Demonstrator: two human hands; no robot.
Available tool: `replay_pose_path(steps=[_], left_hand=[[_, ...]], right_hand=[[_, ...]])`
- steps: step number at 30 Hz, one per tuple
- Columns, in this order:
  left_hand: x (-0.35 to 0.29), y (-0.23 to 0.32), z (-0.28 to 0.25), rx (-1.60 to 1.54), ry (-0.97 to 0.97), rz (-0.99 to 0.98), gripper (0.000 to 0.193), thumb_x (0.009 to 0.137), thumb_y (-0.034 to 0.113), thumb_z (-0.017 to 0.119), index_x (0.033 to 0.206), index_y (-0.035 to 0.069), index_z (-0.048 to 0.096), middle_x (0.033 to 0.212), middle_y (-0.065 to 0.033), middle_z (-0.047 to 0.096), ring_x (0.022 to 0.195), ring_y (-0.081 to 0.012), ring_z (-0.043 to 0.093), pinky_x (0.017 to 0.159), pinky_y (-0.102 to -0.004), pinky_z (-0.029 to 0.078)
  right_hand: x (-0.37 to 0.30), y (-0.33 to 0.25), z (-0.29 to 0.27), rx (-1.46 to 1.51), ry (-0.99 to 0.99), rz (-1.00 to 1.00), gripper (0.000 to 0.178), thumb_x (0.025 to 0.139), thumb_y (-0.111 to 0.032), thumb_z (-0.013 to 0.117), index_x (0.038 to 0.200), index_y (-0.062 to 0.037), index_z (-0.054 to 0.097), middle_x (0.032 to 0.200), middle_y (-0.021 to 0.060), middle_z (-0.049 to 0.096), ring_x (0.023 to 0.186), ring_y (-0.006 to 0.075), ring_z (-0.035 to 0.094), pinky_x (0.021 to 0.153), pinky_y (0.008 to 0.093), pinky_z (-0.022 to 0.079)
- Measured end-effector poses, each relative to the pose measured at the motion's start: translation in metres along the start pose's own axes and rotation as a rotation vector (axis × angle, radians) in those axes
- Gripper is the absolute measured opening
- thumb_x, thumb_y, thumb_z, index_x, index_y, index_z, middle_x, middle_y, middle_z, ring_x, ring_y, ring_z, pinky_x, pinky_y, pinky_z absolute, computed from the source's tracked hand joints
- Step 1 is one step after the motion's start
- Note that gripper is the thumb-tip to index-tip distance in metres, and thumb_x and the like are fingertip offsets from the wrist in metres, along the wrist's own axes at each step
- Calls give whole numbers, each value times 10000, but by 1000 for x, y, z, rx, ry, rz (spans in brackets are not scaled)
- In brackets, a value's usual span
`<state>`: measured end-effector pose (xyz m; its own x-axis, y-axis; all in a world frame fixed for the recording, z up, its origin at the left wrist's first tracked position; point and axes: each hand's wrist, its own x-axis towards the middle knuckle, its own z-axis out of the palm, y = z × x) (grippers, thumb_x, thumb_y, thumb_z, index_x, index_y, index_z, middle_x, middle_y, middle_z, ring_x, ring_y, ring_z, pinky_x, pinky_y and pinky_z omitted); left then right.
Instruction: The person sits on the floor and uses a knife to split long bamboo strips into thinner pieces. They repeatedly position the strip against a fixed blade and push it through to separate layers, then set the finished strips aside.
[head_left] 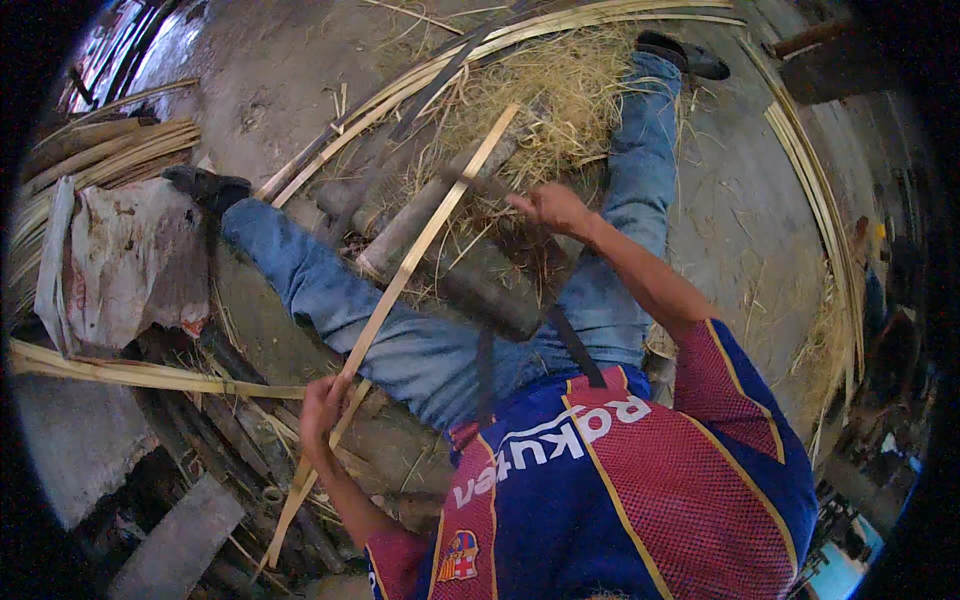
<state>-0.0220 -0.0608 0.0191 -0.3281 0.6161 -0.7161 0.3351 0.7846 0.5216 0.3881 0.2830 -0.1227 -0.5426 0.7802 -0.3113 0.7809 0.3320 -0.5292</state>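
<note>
My left hand (322, 408) is closed round a long pale bamboo strip (405, 270), which slants up and away over my left thigh. A second length of strip (292, 510) trails below that hand. At the far part of the strip, my right hand (555, 210) is closed on a dark, narrow knife (482, 184), whose blade meets or crosses the strip; motion blurs it and its handle is mostly hidden. Under the strip lies a round bamboo pole (405, 235). Between my legs sits a dark wooden block (492, 290).
Curly shavings (560, 100) are heaped between my outstretched legs. Long split strips (400, 95) curve across the floor ahead, with another bundle (815, 190) at the right. To the left are a pale crumpled sack (135, 260) and stacked strips (110, 155). Dark poles (190, 430) lie at lower left.
</note>
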Motion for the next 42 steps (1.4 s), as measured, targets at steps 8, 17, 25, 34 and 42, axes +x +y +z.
replay_pose_path(steps=[8,17,25,34,42], left_hand=[[-29,7,-19,43,47,-39,465,954,427,611,679,52,599,543,32,489,452,-69,412,440,-268,325],[-39,12,-24,63,18,-154,446,954,452,605,711,77,612,571,43,499,481,-56,416,444,-246,307],[-41,-6,-20,-33,24,-63,426,974,413,584,722,71,617,565,44,479,481,-67,397,437,-254,299],[-34,51,25,-267,152,179,334,982,318,601,1140,42,703,721,52,484,664,-64,395,585,-225,308],[90,148,115,305,413,481,395,909,398,656,1251,202,669,845,-150,632,791,-299,610,714,-386,475]], right_hand=[[6,15,-21,52,68,35,739,933,-652,467,691,24,637,655,272,605,664,426,631,688,509,509],[29,23,-27,53,169,130,738,968,-611,423,681,31,646,650,274,604,652,443,632,654,517,510],[35,44,-30,-175,162,-39,592,1011,-496,414,856,-3,703,580,207,585,617,412,634,662,546,497],[28,61,-45,758,593,493,681,941,-647,453,811,-2,626,563,86,551,501,231,573,474,380,465],[-25,-3,2,1132,707,579,695,974,-620,410,698,0,559,562,112,564,475,235,560,484,385,475]])
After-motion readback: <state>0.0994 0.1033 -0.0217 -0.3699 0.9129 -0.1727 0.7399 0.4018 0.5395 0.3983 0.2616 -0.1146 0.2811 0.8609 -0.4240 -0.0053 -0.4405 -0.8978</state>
